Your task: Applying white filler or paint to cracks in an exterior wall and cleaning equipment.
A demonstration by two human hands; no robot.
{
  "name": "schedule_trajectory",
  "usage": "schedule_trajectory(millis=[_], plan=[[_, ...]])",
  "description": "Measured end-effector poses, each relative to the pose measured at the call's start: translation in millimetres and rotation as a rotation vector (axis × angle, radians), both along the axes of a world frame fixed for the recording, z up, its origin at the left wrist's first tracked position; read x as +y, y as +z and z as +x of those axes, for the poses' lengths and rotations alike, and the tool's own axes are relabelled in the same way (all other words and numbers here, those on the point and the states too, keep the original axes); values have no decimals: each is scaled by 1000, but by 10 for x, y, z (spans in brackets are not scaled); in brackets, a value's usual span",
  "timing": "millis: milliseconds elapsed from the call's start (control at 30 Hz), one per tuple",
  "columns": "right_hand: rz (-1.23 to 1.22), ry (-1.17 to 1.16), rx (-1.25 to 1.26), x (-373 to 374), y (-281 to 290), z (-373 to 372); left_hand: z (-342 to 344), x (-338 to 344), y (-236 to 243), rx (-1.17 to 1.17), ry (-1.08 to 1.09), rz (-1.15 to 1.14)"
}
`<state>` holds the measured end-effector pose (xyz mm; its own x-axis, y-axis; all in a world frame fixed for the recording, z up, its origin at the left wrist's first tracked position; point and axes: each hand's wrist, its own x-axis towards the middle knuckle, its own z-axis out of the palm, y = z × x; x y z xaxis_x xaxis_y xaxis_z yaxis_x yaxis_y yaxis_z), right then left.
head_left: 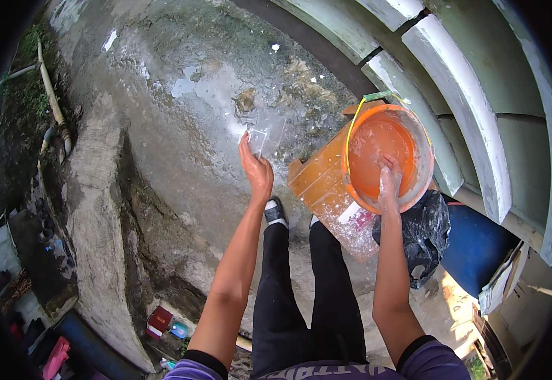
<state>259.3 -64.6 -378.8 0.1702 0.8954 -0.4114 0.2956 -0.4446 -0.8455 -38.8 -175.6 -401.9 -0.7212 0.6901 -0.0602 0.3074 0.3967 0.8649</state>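
An orange bucket [350, 190] with a yellow handle and green grip stands on a wooden board or bench [317, 180] to the right. My right hand [388, 174] reaches down into it, wet and whitish. Its fingertips dip into the cloudy liquid [372, 149], so I cannot see whether they hold anything. Over the wet ground ahead, my left hand [257, 170] is closed on a thin, clear plastic piece [269, 134] with whitish edges. The piece points away from me and its exact shape is hard to make out.
A black plastic bag [429, 231] and a blue drum [475, 244] sit right of the bench. Pale wall panels [466, 101] curve along the right. At left runs a concrete ledge [95, 228], with pipes [51, 95] beyond. A dark red box [160, 321] lies low left.
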Motion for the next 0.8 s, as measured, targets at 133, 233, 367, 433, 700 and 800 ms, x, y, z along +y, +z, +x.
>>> schedule_trajectory(millis=[133,233,367,433,700,800], plan=[[-22,68,-233,-10,-263,89,70,73,-13,-1328,537,319],[-201,3,90,43,-249,72,82,21,-71,-1311,414,343],[-374,39,951,191,338,-101,369,220,73,-1373,404,342],[-308,247,981,62,823,-609,422,284,39,-1443,411,357],[82,401,321,-275,863,-1064,524,478,-43,-1871,430,289],[249,79,114,-113,539,-587,411,493,63,-1847,412,454]])
